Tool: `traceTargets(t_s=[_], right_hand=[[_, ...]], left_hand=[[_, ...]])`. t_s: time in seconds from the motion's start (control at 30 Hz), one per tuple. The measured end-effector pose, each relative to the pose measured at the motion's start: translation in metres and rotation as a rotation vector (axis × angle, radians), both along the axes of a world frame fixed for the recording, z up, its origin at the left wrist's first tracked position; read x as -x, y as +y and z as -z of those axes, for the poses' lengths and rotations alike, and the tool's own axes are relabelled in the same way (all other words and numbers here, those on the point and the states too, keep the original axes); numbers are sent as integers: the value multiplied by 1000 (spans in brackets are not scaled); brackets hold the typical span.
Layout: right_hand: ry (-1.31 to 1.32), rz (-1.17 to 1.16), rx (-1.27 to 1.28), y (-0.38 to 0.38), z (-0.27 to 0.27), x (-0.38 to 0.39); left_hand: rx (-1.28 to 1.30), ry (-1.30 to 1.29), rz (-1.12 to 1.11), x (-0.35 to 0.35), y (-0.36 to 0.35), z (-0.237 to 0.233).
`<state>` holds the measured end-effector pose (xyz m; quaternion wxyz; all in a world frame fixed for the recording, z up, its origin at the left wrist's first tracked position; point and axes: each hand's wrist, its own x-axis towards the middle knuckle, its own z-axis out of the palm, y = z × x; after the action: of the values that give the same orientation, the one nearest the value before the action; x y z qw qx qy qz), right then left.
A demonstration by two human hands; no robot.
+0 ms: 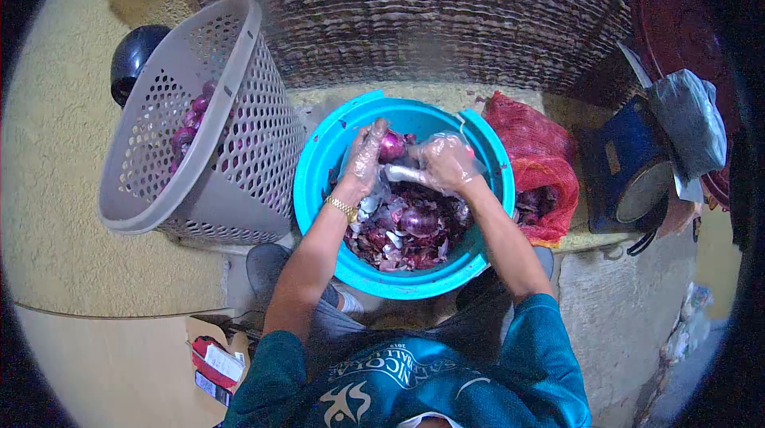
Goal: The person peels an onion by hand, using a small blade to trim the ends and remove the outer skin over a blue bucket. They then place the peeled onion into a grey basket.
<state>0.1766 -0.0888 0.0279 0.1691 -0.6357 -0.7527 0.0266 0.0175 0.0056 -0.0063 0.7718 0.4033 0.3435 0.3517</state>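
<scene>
My left hand [366,155], in a clear plastic glove and with a gold-coloured watch [341,208] at its wrist, grips a red onion [391,146] over the turquoise tub [309,189]. Close beside the onion, my right hand [446,160], also in clear plastic, is closed; I cannot tell what it holds, though a bit of pinkish red shows at its far side. Below both hands, red onions [418,221] and loose papery skins [398,259] lie in the tub, which stands between my legs.
A grey perforated basket [275,129] holding red onions [188,135] leans at left, with a dark helmet-like object [135,61] behind it. At right are a red mesh sack [534,129] of onions and a blue scale [629,165] topped by a grey plastic bag [689,121].
</scene>
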Motion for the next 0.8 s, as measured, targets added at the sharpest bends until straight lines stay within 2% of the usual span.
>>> traceTargets(t_s=[0.13,0.17,0.23,0.3,0.4,0.47,0.67,0.8], right_hand=[[29,-54,-15,-2,1,-5],[79,-4,-44,-4,0,-7],[128,45,-73,-3,-1,-10],[55,156,-74,-2,-1,-13],[151,171,-113,-2,-1,-11],[203,174,-146,-2,0,-11],[185,175,-183,-6,-5,-9],[99,168,-78,-7,-10,-7]], left_hand=[[-77,10,-3,2,20,25],[-81,21,-10,3,24,30],[-50,-2,20,3,22,26],[-17,-24,54,3,17,19],[107,-38,86,3,10,9],[209,-176,221,2,13,10],[165,-64,235,3,5,-1],[157,-47,198,1,7,6]])
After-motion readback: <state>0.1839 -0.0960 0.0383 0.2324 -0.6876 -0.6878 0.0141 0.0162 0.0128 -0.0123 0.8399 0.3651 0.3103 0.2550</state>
